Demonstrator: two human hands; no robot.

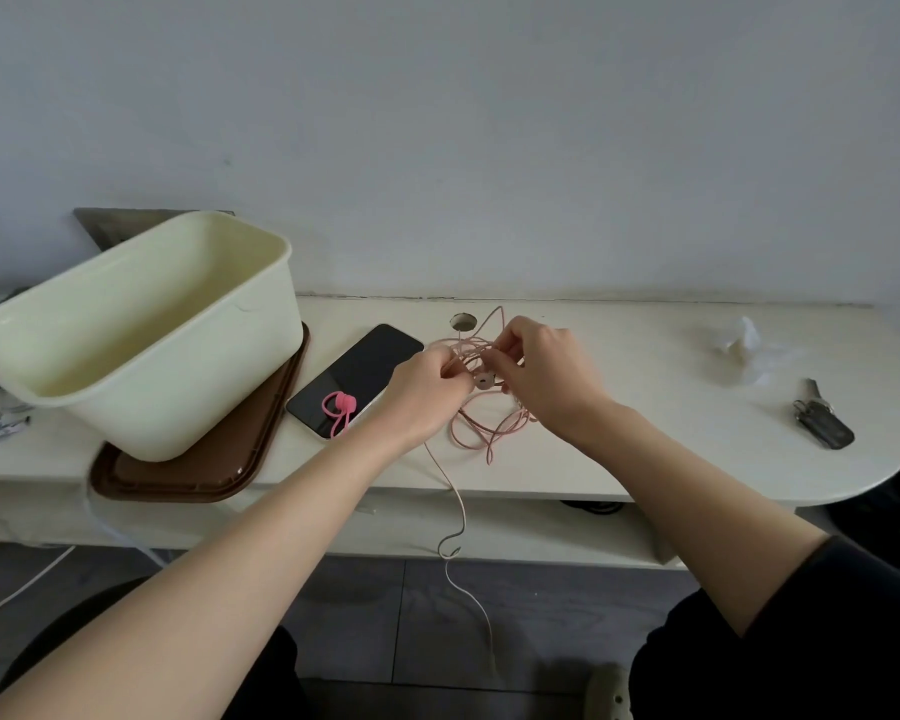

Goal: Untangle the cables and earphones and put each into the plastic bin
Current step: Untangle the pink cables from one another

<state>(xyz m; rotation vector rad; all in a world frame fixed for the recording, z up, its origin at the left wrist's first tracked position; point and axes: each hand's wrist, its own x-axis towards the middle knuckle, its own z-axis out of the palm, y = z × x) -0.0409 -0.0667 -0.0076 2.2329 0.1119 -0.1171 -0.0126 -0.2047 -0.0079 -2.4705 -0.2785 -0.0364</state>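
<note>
Left hand (427, 381) and right hand (541, 368) pinch the pink cable tangle (492, 426) between them.
Curled fingers hide the exact grip; the tangle lies on the worktop (635, 433) right of the plastic bin (178, 366), one strand's end lost below.

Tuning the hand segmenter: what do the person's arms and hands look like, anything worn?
The left hand and right hand are bare: no gloves, rings or watch show. Left forearm is uncovered to the frame edge; right arm has a dark sleeve ending near the elbow.
</note>
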